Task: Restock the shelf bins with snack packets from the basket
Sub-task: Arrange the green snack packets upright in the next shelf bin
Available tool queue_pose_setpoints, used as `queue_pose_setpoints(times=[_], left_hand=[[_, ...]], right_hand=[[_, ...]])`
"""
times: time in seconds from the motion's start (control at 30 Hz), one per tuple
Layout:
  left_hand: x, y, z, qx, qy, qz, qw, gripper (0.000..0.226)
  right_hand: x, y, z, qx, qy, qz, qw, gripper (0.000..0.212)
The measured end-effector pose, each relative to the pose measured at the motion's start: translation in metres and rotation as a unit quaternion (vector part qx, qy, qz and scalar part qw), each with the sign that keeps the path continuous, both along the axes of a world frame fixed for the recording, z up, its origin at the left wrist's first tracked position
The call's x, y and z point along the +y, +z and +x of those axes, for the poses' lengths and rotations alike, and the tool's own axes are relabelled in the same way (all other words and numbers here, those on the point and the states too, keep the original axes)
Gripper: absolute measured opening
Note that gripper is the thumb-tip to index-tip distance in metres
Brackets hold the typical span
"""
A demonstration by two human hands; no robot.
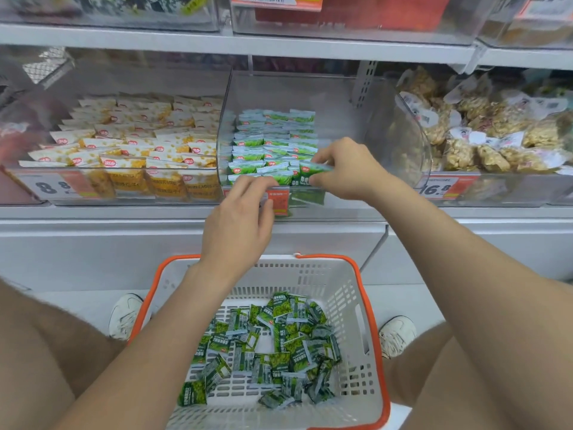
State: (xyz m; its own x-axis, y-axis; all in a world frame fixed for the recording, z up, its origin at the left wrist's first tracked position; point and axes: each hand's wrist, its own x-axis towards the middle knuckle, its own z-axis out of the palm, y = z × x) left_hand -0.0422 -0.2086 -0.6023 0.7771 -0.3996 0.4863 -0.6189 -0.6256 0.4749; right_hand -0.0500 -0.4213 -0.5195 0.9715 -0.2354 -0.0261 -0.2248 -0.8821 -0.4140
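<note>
Green snack packets (266,346) were heaped loose on floor of white basket (369,321), orange-rimmed, mostly toward its right wall. Stocked rows (273,141) of same green packets were ranked along left wall of clear middle bin (341,119). Single packet (313,170) was pinched between thumb and fingers of right hand (344,172) at bin's front edge. Left hand (238,225) was bent over front rim, fingertips on front row; whether anything was gripped could not be told. Yellow packets (139,150) were stacked in left bin.

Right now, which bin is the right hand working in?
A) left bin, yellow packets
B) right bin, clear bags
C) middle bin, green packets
C: the right hand pinches a green packet at the front row of the middle bin.
</note>
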Motion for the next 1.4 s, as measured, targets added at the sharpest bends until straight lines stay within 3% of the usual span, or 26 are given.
queue_pose_setpoints(times=[0.13, 0.33, 0.43, 0.5, 0.63, 0.7, 0.77, 0.83, 0.93, 1.07, 1.23, 1.4], left_hand=[[-0.001, -0.003, 0.003, 0.006, -0.003, -0.004, 1.000, 0.029], [-0.003, -0.007, 0.003, 0.000, -0.011, -0.023, 1.000, 0.029], [-0.002, -0.008, 0.002, -0.005, -0.012, -0.026, 1.000, 0.030], [-0.001, -0.008, 0.001, -0.007, -0.013, -0.020, 1.000, 0.031], [0.000, -0.005, 0.000, -0.007, -0.008, -0.011, 1.000, 0.031], [0.000, -0.005, -0.002, -0.014, -0.020, -0.036, 0.999, 0.033], [0.000, -0.007, -0.008, -0.037, -0.033, -0.080, 0.996, 0.034], [0.001, -0.012, -0.017, -0.083, -0.018, -0.104, 0.991, 0.026], [0.008, -0.039, -0.024, -0.107, -0.009, -0.064, 0.992, 0.009], [0.032, -0.103, -0.024, 0.066, -0.068, 0.106, 0.990, 0.011], [0.063, -0.186, -0.036, 0.279, -0.076, 0.353, 0.890, 0.023], [0.089, -0.255, -0.053, 0.454, -0.095, 0.528, 0.711, 0.018]], right_hand=[[0.001, 0.003, 0.014, 0.067, -0.039, 0.091, 0.993, 0.028], [0.010, -0.002, 0.025, 0.065, -0.045, 0.058, 0.995, 0.015], [0.008, -0.002, 0.025, 0.059, -0.057, 0.036, 0.996, 0.022], [0.004, -0.001, 0.022, 0.037, -0.069, 0.045, 0.996, 0.034], [0.002, 0.002, 0.007, -0.088, -0.042, 0.011, 0.995, 0.010], [0.012, 0.008, -0.009, -0.172, -0.024, -0.002, 0.985, 0.010], [0.028, 0.015, -0.032, -0.194, 0.016, 0.001, 0.981, 0.010], [0.046, 0.013, -0.057, -0.154, 0.076, -0.008, 0.985, 0.015], [0.066, -0.012, -0.085, -0.006, 0.174, -0.067, 0.983, 0.016], [0.086, -0.065, -0.102, 0.173, 0.288, -0.156, 0.929, 0.009], [0.106, -0.120, -0.110, 0.278, 0.383, -0.220, 0.853, 0.007], [0.115, -0.148, -0.106, 0.323, 0.427, -0.227, 0.813, 0.009]])
